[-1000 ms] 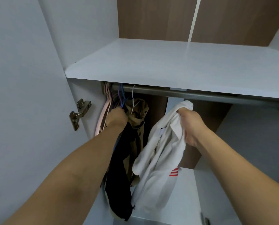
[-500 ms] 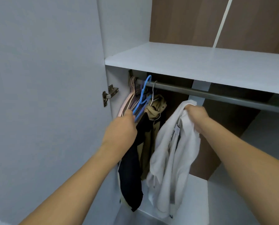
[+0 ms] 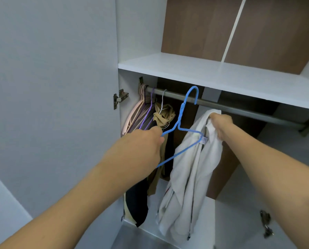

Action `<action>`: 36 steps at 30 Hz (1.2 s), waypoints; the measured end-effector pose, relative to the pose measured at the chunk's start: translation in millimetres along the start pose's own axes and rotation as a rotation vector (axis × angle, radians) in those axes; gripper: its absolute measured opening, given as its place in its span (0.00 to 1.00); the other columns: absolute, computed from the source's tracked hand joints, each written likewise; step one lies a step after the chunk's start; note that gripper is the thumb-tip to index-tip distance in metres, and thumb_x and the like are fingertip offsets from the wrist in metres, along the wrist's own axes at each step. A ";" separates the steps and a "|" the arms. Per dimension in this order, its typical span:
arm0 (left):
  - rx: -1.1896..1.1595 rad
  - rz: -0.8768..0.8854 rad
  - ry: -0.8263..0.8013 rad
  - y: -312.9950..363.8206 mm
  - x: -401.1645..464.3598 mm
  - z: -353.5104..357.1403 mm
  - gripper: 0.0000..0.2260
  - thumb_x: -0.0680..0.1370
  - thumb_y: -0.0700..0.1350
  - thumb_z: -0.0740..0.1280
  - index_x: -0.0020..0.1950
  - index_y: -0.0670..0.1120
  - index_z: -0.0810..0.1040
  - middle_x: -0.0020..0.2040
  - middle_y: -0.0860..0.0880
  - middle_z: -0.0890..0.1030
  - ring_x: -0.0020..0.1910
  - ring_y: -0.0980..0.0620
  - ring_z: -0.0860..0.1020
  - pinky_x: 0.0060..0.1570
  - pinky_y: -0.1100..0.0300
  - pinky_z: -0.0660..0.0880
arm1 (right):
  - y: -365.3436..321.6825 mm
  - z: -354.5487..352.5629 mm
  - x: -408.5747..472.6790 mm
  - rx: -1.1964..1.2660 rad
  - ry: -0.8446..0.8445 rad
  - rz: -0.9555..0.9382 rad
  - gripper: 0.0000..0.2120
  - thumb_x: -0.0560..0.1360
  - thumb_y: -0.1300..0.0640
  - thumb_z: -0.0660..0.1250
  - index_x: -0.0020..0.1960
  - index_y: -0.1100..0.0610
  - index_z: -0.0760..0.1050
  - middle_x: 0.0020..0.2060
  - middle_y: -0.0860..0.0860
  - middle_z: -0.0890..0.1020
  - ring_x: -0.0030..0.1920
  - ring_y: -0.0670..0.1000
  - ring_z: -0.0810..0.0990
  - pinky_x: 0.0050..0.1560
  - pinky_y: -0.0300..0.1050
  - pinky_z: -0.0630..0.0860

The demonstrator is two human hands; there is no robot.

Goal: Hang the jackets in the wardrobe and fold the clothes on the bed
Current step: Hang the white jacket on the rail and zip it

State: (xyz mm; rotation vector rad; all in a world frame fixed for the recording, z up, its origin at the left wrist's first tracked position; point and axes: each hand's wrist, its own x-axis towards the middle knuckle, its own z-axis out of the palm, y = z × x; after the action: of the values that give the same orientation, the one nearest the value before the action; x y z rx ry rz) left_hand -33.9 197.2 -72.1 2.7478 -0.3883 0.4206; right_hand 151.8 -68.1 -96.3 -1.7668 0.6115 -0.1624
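Left hand (image 3: 143, 146): fingers curled round the left arm of a blue hanger (image 3: 181, 123), which is tilted, its hook level with the rail (image 3: 240, 108) and its right arm touching the white jacket (image 3: 189, 177). Right hand (image 3: 220, 124): fingers clenched on the jacket's bunched collar, just below the rail; the jacket hangs limp inside the wardrobe (image 3: 137, 33). At the rail's left end: pink and purple hangers (image 3: 139, 114), a tan garment (image 3: 163, 115) and a dark garment (image 3: 137, 203). A white shelf (image 3: 204, 72) lies above the rail.
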 end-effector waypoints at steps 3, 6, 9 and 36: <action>-0.004 0.024 0.005 10.7 10.2 -2.3 0.09 0.84 0.51 0.54 0.45 0.50 0.65 0.34 0.50 0.72 0.32 0.48 0.74 0.34 0.52 0.74 | -7.7 -6.0 -10.4 -0.025 -0.008 -0.017 0.19 0.70 0.54 0.66 0.60 0.60 0.76 0.46 0.57 0.82 0.40 0.55 0.81 0.39 0.45 0.76; -0.042 0.039 0.010 20.5 21.3 10.1 0.08 0.83 0.47 0.56 0.44 0.49 0.65 0.34 0.51 0.71 0.31 0.52 0.71 0.30 0.57 0.68 | -14.5 -11.2 -20.7 0.007 -0.075 0.013 0.16 0.76 0.52 0.64 0.60 0.59 0.76 0.45 0.56 0.82 0.40 0.55 0.81 0.41 0.46 0.78; -0.113 0.006 0.022 26.1 31.1 39.0 0.09 0.84 0.49 0.55 0.45 0.47 0.67 0.35 0.50 0.72 0.33 0.48 0.73 0.31 0.53 0.70 | -18.3 -17.4 -30.1 0.082 -0.186 0.091 0.17 0.79 0.50 0.62 0.62 0.58 0.77 0.52 0.56 0.83 0.51 0.57 0.81 0.59 0.53 0.76; -0.268 -0.164 0.275 39.1 17.2 207.3 0.13 0.75 0.58 0.63 0.49 0.48 0.69 0.46 0.50 0.73 0.44 0.50 0.72 0.43 0.56 0.67 | 11.6 -57.6 -26.4 -0.552 0.244 -0.531 0.23 0.69 0.43 0.55 0.45 0.61 0.77 0.42 0.57 0.78 0.43 0.61 0.75 0.42 0.46 0.65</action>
State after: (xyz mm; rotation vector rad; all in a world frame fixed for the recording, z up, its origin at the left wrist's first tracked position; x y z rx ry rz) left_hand 19.3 83.0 -242.1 2.3972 -0.1357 0.6427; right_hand 101.6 -106.8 -85.0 -2.4458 0.3591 -0.6308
